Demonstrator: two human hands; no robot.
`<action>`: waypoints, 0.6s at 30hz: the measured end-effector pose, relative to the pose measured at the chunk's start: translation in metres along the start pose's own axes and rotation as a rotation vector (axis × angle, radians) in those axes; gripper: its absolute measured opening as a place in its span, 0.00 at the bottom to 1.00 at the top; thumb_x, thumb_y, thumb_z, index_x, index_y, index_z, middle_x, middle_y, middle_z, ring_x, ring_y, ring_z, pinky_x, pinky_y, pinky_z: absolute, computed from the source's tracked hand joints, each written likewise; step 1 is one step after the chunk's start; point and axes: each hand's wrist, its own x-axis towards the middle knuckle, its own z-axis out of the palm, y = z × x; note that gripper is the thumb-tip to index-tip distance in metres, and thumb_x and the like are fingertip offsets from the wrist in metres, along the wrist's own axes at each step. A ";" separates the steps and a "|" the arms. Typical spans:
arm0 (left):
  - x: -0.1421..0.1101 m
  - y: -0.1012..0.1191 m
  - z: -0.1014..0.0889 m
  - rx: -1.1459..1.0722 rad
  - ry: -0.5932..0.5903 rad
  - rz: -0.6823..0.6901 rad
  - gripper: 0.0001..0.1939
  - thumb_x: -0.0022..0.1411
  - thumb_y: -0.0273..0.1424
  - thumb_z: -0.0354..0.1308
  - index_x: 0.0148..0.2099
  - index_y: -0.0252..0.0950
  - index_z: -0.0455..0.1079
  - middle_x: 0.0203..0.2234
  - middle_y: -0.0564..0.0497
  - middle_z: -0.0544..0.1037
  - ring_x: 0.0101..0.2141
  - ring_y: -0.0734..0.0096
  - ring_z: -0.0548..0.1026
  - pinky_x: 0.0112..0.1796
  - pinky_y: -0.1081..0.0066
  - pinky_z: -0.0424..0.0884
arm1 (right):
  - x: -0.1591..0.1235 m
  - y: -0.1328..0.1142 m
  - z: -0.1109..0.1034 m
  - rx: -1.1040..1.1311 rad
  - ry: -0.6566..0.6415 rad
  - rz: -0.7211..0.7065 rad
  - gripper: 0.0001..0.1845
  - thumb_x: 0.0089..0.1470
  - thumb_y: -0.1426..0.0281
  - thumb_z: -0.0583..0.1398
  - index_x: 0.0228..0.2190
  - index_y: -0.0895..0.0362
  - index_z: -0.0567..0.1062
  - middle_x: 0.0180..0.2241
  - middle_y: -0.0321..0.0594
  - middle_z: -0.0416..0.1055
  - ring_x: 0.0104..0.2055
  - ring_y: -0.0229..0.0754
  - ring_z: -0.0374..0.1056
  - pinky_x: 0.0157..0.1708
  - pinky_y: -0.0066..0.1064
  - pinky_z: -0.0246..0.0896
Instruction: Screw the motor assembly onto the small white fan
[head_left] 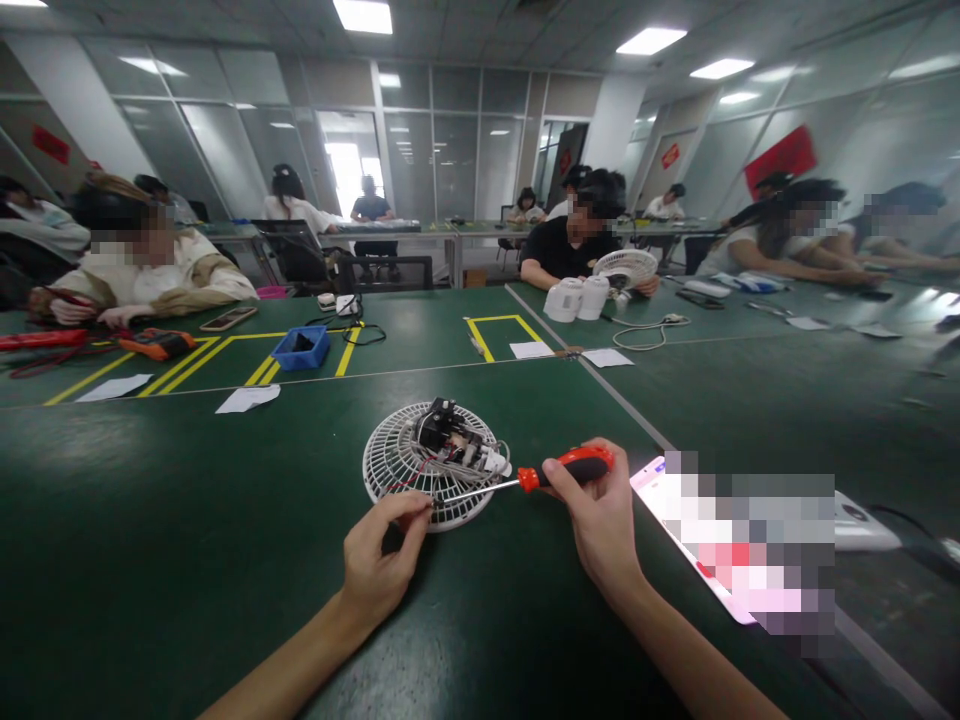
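Note:
A screwdriver point(566, 470) with a red and black handle is gripped in my right hand point(606, 520). Its metal shaft points left, and the tip meets the fingertips of my left hand point(381, 555). Those left fingers are pinched together at the near edge of a round white fan grille point(386, 450); whatever small piece they hold is too small to make out. On top of the grille sits a black motor unit point(442, 425) with bundled grey cable point(469, 465) and thin red wires.
Right of my right hand lies a lit pink-edged screen point(697, 550), partly blurred out. Beyond the grille are a blue bin point(301, 346), paper slips point(247, 398) and an orange meter point(159, 343). Across the table a person holds another fan grille point(624, 266) beside white housings point(574, 299).

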 end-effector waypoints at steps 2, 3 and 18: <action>-0.001 -0.001 -0.001 0.001 -0.007 0.022 0.11 0.61 0.17 0.62 0.45 0.34 0.73 0.37 0.50 0.82 0.38 0.74 0.82 0.41 0.78 0.79 | 0.001 -0.009 -0.001 -0.030 -0.010 -0.065 0.29 0.45 0.59 0.74 0.40 0.50 0.65 0.35 0.31 0.63 0.34 0.39 0.66 0.36 0.35 0.72; -0.002 -0.002 -0.001 -0.004 -0.020 0.043 0.11 0.61 0.16 0.62 0.45 0.34 0.73 0.37 0.49 0.82 0.38 0.74 0.82 0.42 0.77 0.79 | 0.001 -0.013 -0.001 -0.044 -0.021 -0.098 0.29 0.44 0.59 0.75 0.40 0.50 0.66 0.36 0.32 0.64 0.33 0.39 0.66 0.35 0.34 0.72; -0.002 0.001 -0.003 -0.063 -0.058 0.045 0.13 0.63 0.15 0.58 0.47 0.34 0.74 0.39 0.47 0.81 0.39 0.71 0.82 0.41 0.74 0.80 | 0.011 -0.021 -0.007 0.206 -0.179 0.148 0.33 0.39 0.66 0.78 0.41 0.49 0.66 0.37 0.30 0.71 0.35 0.37 0.72 0.29 0.25 0.78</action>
